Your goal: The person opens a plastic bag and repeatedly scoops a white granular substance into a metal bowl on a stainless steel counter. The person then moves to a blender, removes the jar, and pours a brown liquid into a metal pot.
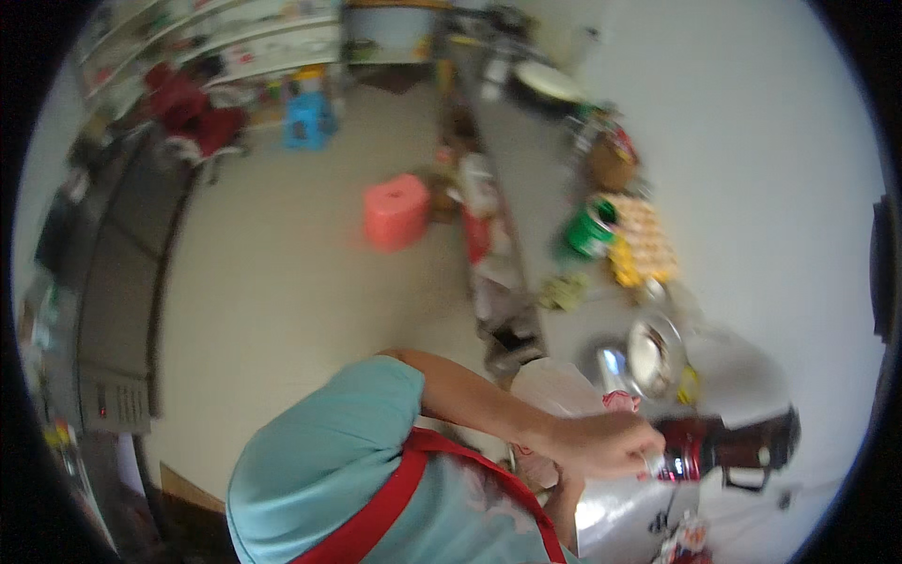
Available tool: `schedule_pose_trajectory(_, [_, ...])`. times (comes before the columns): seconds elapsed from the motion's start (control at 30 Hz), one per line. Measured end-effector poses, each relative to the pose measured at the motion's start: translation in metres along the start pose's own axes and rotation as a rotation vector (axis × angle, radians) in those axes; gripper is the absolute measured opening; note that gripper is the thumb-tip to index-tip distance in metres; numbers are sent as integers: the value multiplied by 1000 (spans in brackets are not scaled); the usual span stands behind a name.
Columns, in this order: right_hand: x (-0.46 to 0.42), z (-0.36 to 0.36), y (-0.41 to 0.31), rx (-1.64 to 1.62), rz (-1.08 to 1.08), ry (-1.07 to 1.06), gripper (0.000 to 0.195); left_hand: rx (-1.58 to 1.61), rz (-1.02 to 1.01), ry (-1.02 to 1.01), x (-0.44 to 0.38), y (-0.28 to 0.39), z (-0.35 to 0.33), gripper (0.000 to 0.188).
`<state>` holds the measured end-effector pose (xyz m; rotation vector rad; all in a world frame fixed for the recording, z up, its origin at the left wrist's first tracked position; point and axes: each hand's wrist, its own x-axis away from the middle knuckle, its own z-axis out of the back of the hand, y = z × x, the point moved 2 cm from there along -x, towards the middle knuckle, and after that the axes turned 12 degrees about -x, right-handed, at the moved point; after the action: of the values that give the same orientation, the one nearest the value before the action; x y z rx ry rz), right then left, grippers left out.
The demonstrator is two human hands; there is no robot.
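Note:
My left hand [616,444] reaches across to a dark red and black countertop machine [680,451], which looks like a grinder. Its fingers are curled at a small pale part [654,464] on the machine's near side; blur hides whether they grip it. Below that arm only my right forearm [561,502] shows, with the hand itself hidden behind the left. Close by are a thin whitish plastic bag [553,388] and a bag with red print [535,465]. A shiny metal surface [613,507] lies under the hands.
Along the grey counter [525,183] are a round metal bowl [655,356] with pale contents, a green can [590,229], and eggs in a yellow tray [641,243]. A pink stool [397,211] and a blue stool [308,121] stand on the floor. A wall [761,211] borders the counter.

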<state>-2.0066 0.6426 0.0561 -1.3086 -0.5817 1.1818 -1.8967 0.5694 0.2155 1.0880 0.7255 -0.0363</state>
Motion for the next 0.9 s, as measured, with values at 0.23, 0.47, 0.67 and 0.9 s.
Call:
schedule_pose_trajectory(0.23, [-43,-296,3,-609,-298,-120,83,-380,307,328,149,-6,146,13])
schedule_pose_trajectory(0.47, [-66,-576,-16,-834,-471,-449,59,-891,625,602,410,2,392,97])
schedule_pose_trajectory(0.67, [-56,-818,-39,-412,-274,-1084,22,-1251,1187,407,643,-7,462,110])
schedule_pose_trajectory(0.9, [-20,-992,-270,-775,584,-1821,20,-1376,1593,661,702,101,570,86])
